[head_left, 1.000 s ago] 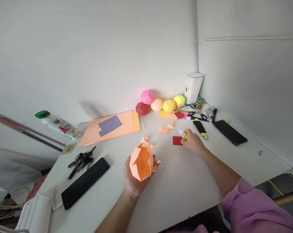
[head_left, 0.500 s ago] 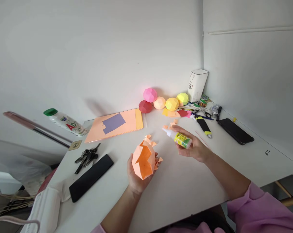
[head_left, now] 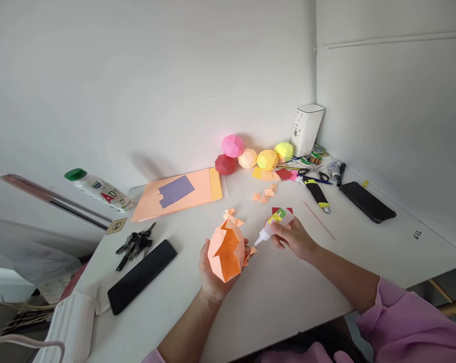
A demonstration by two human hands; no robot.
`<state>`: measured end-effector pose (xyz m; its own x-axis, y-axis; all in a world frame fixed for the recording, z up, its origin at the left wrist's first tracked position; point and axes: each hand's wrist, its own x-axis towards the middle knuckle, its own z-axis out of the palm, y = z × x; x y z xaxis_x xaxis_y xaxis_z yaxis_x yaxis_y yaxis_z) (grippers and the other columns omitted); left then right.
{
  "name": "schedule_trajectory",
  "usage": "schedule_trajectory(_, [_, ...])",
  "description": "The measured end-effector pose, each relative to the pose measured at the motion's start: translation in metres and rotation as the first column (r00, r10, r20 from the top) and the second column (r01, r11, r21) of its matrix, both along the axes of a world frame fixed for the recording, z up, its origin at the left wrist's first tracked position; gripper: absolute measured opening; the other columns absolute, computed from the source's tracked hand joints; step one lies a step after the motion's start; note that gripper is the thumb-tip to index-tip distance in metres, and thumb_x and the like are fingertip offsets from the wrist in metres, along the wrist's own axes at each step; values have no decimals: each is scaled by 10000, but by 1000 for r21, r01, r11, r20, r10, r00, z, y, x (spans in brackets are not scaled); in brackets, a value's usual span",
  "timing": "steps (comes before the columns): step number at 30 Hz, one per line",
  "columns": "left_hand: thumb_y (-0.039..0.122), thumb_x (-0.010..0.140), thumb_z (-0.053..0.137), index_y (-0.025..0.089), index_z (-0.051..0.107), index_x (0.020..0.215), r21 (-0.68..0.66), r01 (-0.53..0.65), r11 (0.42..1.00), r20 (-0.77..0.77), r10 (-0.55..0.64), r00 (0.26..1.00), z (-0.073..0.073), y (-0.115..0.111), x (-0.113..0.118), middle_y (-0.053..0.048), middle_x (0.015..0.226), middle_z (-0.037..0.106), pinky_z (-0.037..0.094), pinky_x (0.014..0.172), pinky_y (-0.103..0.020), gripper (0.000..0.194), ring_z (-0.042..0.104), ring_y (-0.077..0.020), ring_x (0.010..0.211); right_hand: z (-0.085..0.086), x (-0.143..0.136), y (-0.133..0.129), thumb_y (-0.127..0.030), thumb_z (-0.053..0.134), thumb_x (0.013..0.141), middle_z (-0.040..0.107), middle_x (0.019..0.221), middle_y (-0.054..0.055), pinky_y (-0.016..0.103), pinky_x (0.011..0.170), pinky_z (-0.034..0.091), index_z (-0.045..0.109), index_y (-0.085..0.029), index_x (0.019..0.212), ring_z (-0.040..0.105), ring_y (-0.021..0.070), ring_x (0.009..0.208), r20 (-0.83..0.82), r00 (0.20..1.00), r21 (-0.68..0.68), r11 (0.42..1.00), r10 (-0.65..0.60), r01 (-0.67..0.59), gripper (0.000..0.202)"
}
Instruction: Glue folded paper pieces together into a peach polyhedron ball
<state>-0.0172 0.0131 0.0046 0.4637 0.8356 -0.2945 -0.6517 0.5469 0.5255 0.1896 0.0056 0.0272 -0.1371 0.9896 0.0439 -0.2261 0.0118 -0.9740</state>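
Cupped in my left hand [head_left: 208, 275] is a peach faceted paper ball [head_left: 217, 252], partly built, with a jagged opening that shows its orange inside. Small folded peach flaps stick out from its top and right side. My right hand [head_left: 294, 236] grips a clear glue bottle [head_left: 279, 220] with a yellow-green label. The bottle is tipped, its white nozzle pointing down and left, close to a flap at the ball's right side. Whether glue is coming out is too small to see. Beyond the bottle lies a red paper piece [head_left: 287, 208], partly covered.
Small peach pieces [head_left: 264, 199] lie ahead, before several finished paper balls [head_left: 267, 160]. Paper sheets [head_left: 148, 204], keys [head_left: 135, 244] and a black phone [head_left: 142, 277] are left. Right are a box cutter [head_left: 317, 194], scissors [head_left: 313, 174], a thin stick [head_left: 319, 220] and a black case [head_left: 367, 201].
My right hand has brought the glue bottle left and down, turning its nozzle downward toward the flap. The ball in my left hand has shifted slightly to the right.
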Motion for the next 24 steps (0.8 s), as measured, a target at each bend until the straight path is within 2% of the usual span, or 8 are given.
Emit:
schedule_trajectory(7, [594, 798, 451, 127, 649, 1026, 18, 34, 999, 23, -34, 999, 2, -1, 0, -143, 921, 648, 445, 605, -311, 557, 592, -235, 741, -5, -6, -5, -471, 652, 789, 499, 581, -46, 202, 368, 266, 543, -170, 746, 370, 49, 390, -40, 999, -26, 1000, 0, -1, 322])
schedule_trajectory(15, [602, 778, 475, 130, 647, 1024, 50, 93, 994, 84, -97, 992, 1, -2, 0, -127, 881, 643, 435, 591, -304, 559, 572, -213, 692, -4, -8, -11, -491, 674, 768, 505, 589, -44, 208, 374, 277, 548, -175, 794, 375, 54, 394, -63, 998, 26, 999, 26, -25, 342])
schedule_trajectory(20, [601, 778, 469, 122, 651, 1028, 65, 114, 991, 88, -120, 989, 2, -2, 0, -127, 882, 645, 439, 583, -294, 570, 575, -210, 693, -6, -7, -15, -476, 695, 759, 547, 720, -11, 204, 390, 278, 534, -181, 826, 426, 58, 440, -73, 997, 43, 998, 39, -36, 342])
schedule_trajectory(24, [610, 782, 448, 121, 649, 1036, 80, 130, 988, 81, -137, 987, 0, -3, 0, -132, 883, 644, 419, 540, -285, 586, 571, -217, 684, -6, -7, -17, -443, 713, 758, 555, 743, -15, 204, 400, 303, 499, -201, 834, 447, 64, 454, -80, 996, 62, 997, 48, -43, 332])
